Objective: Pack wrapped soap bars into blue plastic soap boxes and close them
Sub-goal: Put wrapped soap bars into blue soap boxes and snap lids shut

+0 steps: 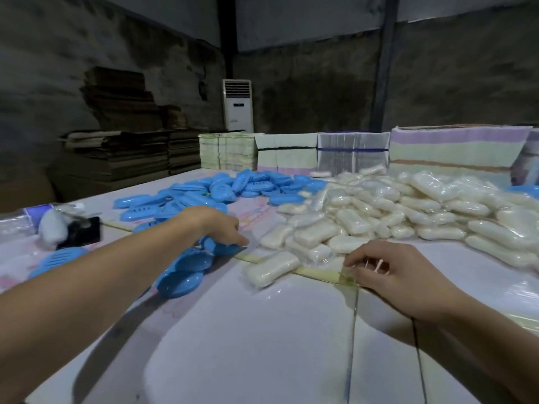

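Dim concrete walls close off the back of the room, where one white standing air conditioner [237,105] rises behind a long white worktop [248,330]. Taking the strip of yellowish tape [318,272] across that worktop as the landmark: beyond it to the right lies a heap of wrapped soap bars [408,208], far too many to count, each sealed in clear film, and one single bar [271,268] lies at the heap's near edge, touching the tape. Beyond the tape to the left spreads a pile of blue soap boxes [221,188], dozens of them, mostly closed or lying as separate halves; whether any holds a soap cannot be told. About three boxes [186,272] lie closest, just left of the tape's left end. The left hand [221,228] reaches over these, fingers curled down onto a blue box [226,248] at the tape's left end, gripping it. The right hand [390,272] rests on the tape's right part, fingers bent and pinching clear film at the edge of the soap heap. Far behind the tape stand bundles of flat printed cartons [449,148], roughly five stacks in a row.
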Tool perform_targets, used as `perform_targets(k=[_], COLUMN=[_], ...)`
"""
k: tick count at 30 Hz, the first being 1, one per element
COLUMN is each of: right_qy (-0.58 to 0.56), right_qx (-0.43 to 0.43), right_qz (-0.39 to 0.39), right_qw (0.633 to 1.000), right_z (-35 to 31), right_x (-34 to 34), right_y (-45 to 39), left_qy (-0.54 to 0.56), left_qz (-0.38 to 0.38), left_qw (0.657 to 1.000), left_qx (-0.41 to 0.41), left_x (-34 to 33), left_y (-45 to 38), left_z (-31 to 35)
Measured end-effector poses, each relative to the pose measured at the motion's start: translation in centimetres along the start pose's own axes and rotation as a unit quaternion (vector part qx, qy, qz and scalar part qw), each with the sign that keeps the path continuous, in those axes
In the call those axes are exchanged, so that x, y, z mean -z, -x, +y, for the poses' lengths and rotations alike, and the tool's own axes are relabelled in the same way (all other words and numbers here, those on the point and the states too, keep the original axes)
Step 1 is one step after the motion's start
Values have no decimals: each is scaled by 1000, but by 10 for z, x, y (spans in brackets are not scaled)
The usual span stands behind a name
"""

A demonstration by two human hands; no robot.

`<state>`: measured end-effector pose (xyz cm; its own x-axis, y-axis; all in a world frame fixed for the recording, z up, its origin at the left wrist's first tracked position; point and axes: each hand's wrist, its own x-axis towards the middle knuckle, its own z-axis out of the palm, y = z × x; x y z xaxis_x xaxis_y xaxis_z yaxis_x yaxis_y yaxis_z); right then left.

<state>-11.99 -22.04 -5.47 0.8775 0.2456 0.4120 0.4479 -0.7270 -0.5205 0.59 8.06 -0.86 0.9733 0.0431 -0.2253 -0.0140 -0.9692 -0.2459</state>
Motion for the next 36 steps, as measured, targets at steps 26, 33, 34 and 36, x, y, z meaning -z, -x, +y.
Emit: perform_targets(k=[26,33,34,36], right_qy=[-96,-125,-90,-34], right_qx=[-108,-212,-215,-225], right_qz=[239,232,214,190], right_qw=[960,941,949,955], right_z=[33,52,56,63], right_x=[18,28,26,26], right_y=[-7,-7,-8,-9], left_qy=[617,783,773,751], left_qz=[183,-87,-90,-73], left_qw=[686,534,544,569], left_qx=[-341,-308,-314,-328], left_x=[19,-9,-16,-24], left_y=[49,60,60,60], left_z=[131,181,182,183])
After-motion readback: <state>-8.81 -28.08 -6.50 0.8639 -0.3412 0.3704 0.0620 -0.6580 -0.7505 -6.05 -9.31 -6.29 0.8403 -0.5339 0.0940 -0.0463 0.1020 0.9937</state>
